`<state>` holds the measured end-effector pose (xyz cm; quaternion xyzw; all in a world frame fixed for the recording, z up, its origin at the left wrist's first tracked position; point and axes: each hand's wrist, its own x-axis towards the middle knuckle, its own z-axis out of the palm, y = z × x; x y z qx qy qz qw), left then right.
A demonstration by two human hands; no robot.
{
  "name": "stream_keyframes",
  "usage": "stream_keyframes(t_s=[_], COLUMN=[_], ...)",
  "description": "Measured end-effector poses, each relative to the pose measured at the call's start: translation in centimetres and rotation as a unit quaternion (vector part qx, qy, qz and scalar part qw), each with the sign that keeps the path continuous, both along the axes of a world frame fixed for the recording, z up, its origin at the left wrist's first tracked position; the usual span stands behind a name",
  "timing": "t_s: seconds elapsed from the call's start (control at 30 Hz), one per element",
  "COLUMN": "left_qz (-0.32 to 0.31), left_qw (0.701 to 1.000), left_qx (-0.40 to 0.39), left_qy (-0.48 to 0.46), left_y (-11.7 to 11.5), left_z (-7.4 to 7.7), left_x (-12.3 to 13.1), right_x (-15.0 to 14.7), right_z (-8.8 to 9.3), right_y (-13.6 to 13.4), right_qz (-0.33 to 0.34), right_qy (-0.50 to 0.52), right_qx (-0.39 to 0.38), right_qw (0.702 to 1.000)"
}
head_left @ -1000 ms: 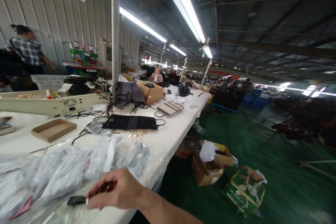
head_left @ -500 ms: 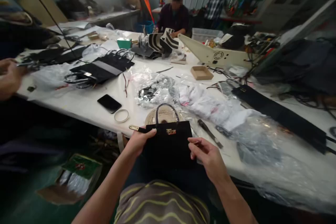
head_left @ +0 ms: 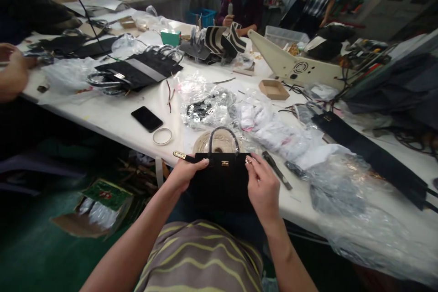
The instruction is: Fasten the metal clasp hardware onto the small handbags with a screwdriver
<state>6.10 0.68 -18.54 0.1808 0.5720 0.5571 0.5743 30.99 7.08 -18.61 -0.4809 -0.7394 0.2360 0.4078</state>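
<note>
A small black handbag (head_left: pixel 221 187) with a gold-coloured clasp stands upright in front of my body, its arched handle (head_left: pixel 224 131) on top. My left hand (head_left: pixel 186 171) grips the bag's upper left corner, thumb on the front. A black strap with a gold-coloured metal end (head_left: pixel 179 154) sticks out to the left from that hand. At the upper right corner, the fingers of my right hand (head_left: pixel 262 180) are pinched around a small shiny metal piece (head_left: pixel 248 161) against the bag. Whether this piece is fixed to the bag, I cannot tell.
Behind the bag lies a roll of tape or cord (head_left: pixel 201 141). A phone (head_left: pixel 147 118), a ring-shaped roll (head_left: pixel 162 136), a dark knife-like tool (head_left: pixel 276 169) and plastic-wrapped parts (head_left: pixel 208 107) lie around. Another person's hand (head_left: pixel 13 73) is at left; a co-worker (head_left: pixel 241 4) sits opposite.
My right hand has moved up along the bag's side to its upper right corner. The bag is now held straighter, and its clasp sits flat. My view has shifted slightly.
</note>
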Motion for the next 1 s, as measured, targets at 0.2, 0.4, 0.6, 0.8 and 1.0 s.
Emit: stream_keyframes(t_s=[0.2, 0.4, 0.6, 0.8, 1.0], left_qz=[0.013, 0.013, 0.004, -0.009, -0.003], left_qw=[0.999, 0.999, 0.999, 0.996, 0.992], left_qx=[0.03, 0.042, 0.044, 0.061, 0.071], left_qy=[0.013, 0.006, 0.028, 0.07, 0.109], left_y=[-0.1, -0.5, -0.7, -0.9, -1.3], left_z=[-0.3, -0.9, -1.0, -0.8, -1.1], left_x=[0.4, 0.8, 1.1, 1.3, 2.2], right_x=[3.1, 3.0, 2.4, 2.8, 2.7], right_z=[0.8, 0.6, 0.1, 0.2, 0.7], right_y=[4.6, 4.2, 2.9, 3.3, 4.6], right_qz=[-0.016, 0.0, 0.007, 0.019, 0.073], right_qy=[0.086, 0.023, -0.032, -0.071, -0.151], right_qx=[-0.229, -0.168, -0.068, -0.074, -0.095], right_qw=[0.969, 0.986, 0.997, 0.995, 0.981])
